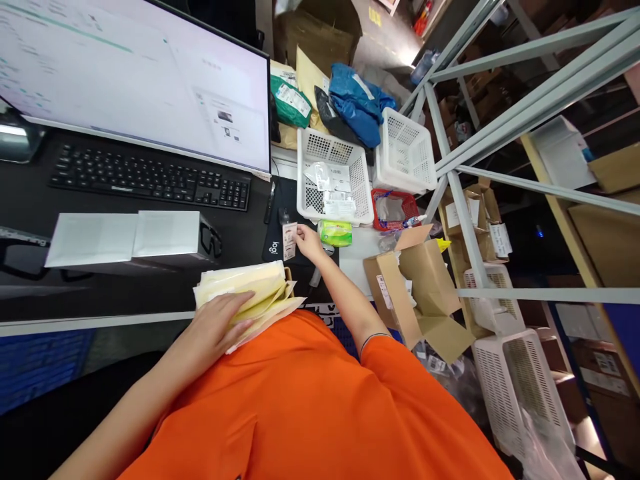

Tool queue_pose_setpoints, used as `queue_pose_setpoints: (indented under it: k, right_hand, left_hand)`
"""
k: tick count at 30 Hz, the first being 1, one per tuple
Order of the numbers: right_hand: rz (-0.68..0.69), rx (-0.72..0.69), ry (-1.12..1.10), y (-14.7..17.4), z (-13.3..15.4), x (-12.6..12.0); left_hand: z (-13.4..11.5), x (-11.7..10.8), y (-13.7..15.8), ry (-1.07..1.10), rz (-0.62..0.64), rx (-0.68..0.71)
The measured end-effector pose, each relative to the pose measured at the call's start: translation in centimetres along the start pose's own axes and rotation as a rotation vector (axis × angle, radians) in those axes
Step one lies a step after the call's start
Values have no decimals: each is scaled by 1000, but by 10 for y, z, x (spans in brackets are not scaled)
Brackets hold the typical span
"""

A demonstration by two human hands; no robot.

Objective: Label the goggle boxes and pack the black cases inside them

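My left hand (220, 325) holds a small stack of pale yellow padded envelopes (247, 288) against my body at the desk's front edge. Its fingers lie across the top of the stack, and the thumb is hard to make out. Farther right, my right hand (308, 243) is closed on the edge of a small pinkish printed card (289, 241) above the dark mouse pad (273, 241). Just beside that hand lies a green and yellow pack (335, 233). A computer mouse (327, 249) is partly hidden under my right wrist.
A monitor (165, 80) and keyboard (150, 175) fill the left. Two white boxes (167, 232) stand in front. White baskets (306, 180), a red basket (376, 200) and mailing bags (353, 100) lie beyond. An open carton (407, 307) and metal shelving (465, 227) are at right.
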State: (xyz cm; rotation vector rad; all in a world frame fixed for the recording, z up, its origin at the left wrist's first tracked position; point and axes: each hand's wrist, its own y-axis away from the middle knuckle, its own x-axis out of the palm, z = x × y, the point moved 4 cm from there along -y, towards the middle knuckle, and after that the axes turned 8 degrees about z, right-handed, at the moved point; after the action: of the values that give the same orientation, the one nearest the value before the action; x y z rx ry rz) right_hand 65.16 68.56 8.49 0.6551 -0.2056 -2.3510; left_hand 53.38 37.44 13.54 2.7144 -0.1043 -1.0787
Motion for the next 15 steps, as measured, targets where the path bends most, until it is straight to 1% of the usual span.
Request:
queue_pose_setpoints:
  k: [2, 3, 5, 6, 8, 10, 11, 12, 13, 14, 15]
  right_hand:
    - [-12, -37, 17, -5, 0, 7]
    - [-14, -52, 28, -4, 0, 7]
    - [-4, -64, 48, 2, -5, 1]
    - [4, -60, 53, 10, -9, -3]
    - [28, -62, 87, 33, -19, -13]
    - [86, -112, 183, 66, -29, -19]
    - [144, -155, 257, 84, -32, -18]
    - [210, -204, 317, 102, -34, -15]
    - [301, -256, 361, 119, -34, -10]
    - [392, -305, 393, 135, -31, -4]
    - [471, -347, 415, 149, -25, 2]
  left_hand:
    - [9, -7, 13, 47, -98, 23]
    - [17, -10, 20, 60, -152, 23]
    - [42, -10, 37, 69, -231, -31]
    - [58, -7, 46, 85, -251, -95]
    - [91, 7, 64, 203, -258, -293]
    - [116, 27, 82, 482, -275, -531]
    - [122, 38, 89, 630, -279, -628]
    - [122, 47, 93, 751, -285, -695]
    - [117, 52, 94, 806, -282, -715]
    - [107, 53, 89, 754, -258, -677]
    - [93, 51, 78, 627, -220, -592]
